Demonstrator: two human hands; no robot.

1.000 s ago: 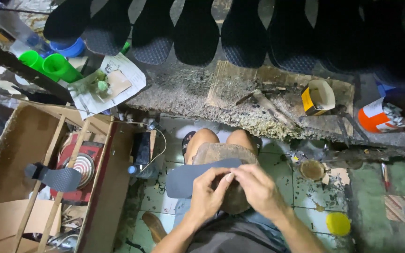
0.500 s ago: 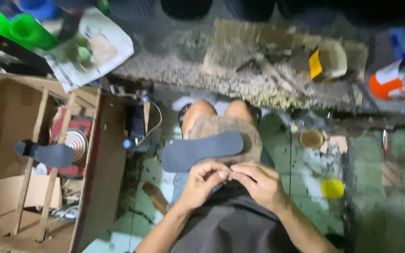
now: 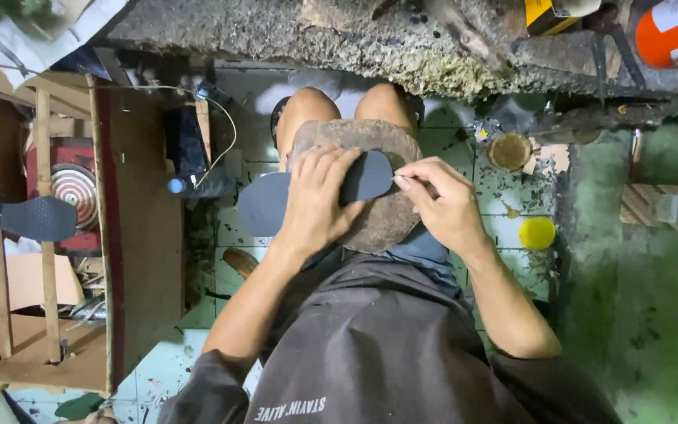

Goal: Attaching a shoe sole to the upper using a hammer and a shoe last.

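Observation:
A dark grey shoe sole (image 3: 264,206) lies crosswise on a round, worn wooden block (image 3: 390,224) that rests on my lap, just below my bare knees. My left hand (image 3: 319,206) lies flat over the middle of the sole and presses it onto the block. My right hand (image 3: 445,206) has thumb and forefinger pinched at the sole's right tip (image 3: 370,174). Whether a small tool sits in those fingers I cannot tell. My dark shirt fills the lower middle of the view.
At the left stands an open wooden frame (image 3: 103,235) holding a red machine with a spiral disc (image 3: 72,192) and another dark sole (image 3: 37,217). A rough workbench edge (image 3: 339,43) runs along the top. On the tiled floor lie a yellow lid (image 3: 537,232) and a round tin (image 3: 509,151).
The view has tilted down and closer. My left hand has moved up onto the middle of the sole, and my right hand has moved to its right tip.

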